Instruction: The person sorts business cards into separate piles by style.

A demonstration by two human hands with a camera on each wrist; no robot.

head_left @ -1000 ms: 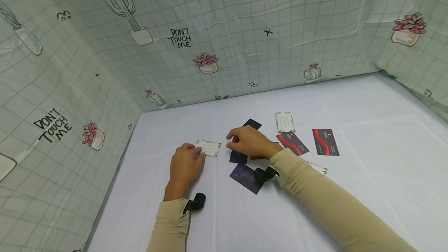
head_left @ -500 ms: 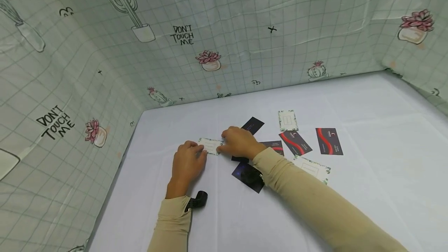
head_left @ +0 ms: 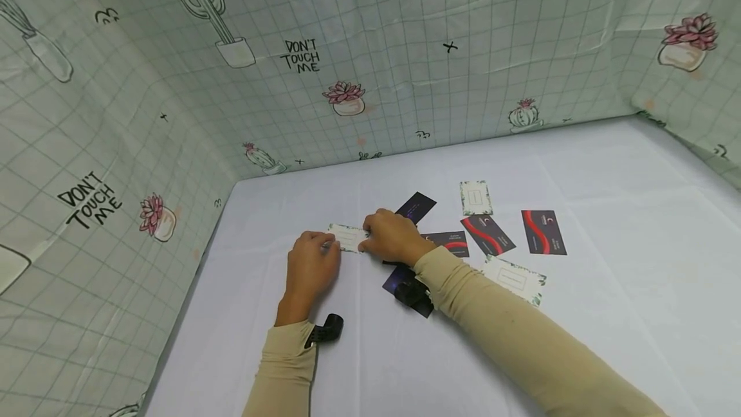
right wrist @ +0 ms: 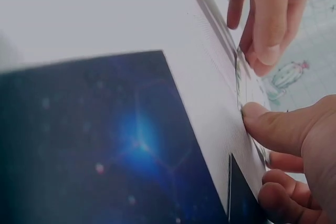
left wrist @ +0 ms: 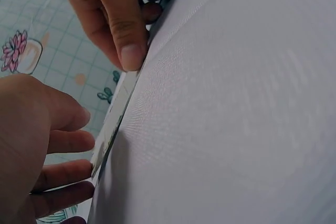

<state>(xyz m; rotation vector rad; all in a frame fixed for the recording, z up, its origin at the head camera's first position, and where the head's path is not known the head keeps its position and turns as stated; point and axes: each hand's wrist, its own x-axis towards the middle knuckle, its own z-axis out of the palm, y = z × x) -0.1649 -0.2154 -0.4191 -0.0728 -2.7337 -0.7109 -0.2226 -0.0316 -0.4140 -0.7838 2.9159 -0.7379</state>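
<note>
A white business card with a green leafy border (head_left: 347,238) lies between the two hands on the table. My right hand (head_left: 393,235) pinches its right end, with the thumb (right wrist: 257,119) along the near edge. At the card's left end is my left hand (head_left: 311,269). In the left wrist view its fingers (left wrist: 68,174) reach to the card's end, fairly straight, while the thumb stands a little apart. A dark blue card (right wrist: 142,145) lies below the right wrist, partly covered by the wrist camera. Another dark card (head_left: 418,207) shows behind the right hand.
Black-and-red cards (head_left: 488,235) lie spread to the right of the right hand. One white leafy card (head_left: 476,198) is behind them, and another (head_left: 514,277) is by the right sleeve. A patterned cloth wall (head_left: 382,69) rises behind the white-covered table (head_left: 625,224).
My right hand has moved left from beside the white card and now grips its right end. The card's far edge has shifted slightly away. My left hand stays by its left end.
</note>
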